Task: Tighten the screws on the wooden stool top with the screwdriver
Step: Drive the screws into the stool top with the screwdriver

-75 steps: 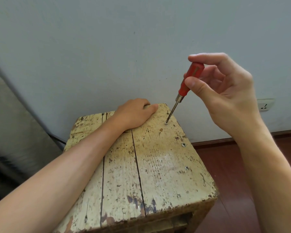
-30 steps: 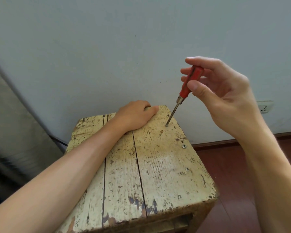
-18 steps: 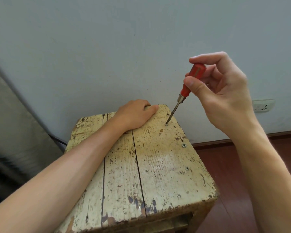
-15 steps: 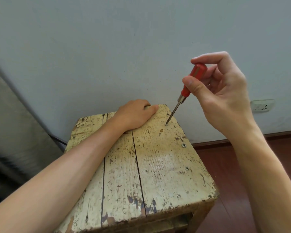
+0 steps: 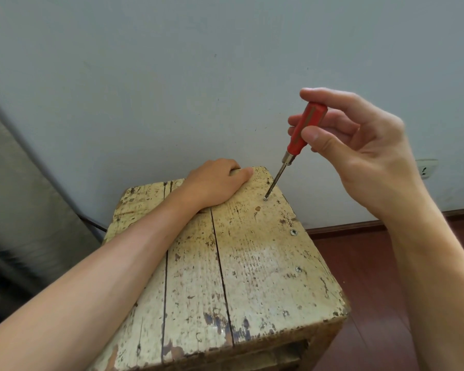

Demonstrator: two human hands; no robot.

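Three in a row down the 3 o'clock edge of the stool top (image 5: 252, 263): far screw (image 5: 265, 198) toward 12 o'clock, middle screw (image 5: 294, 232), near screw (image 5: 298, 269) toward 6 o'clock. Behind at 12 o'clock, a pale wall (image 5: 172, 76), with a socket (image 5: 426, 168) on it at 3 o'clock; below that, brown skirting (image 5: 346, 227) and red-brown floor (image 5: 373, 277). At 9 o'clock, a grey sheet (image 5: 16, 210) with a dark cable (image 5: 91, 223) near its foot. Across the planks from 7 o'clock, the left forearm (image 5: 105, 277), well apart from the screw row.

Left grip (image 5: 214, 183) palm down at the 12 o'clock edge of the stool top, fingers curled over that edge, thumb flat on the wood. Right grip (image 5: 364, 156) clamped on the red handle of the screwdriver (image 5: 298, 137): thumb pad on the near side, index finger arched over the butt end, other fingers behind. Screwdriver tilted, handle leaning toward 1 o'clock, tip seated in the far screw.

Against half a second before: tip in the same far screw, left grip unmoved, stool top as it stood. Handle turned, its tan stripe now facing the camera; a fingertip now showing at 9 o'clock of the handle, fingers less tightly curled.
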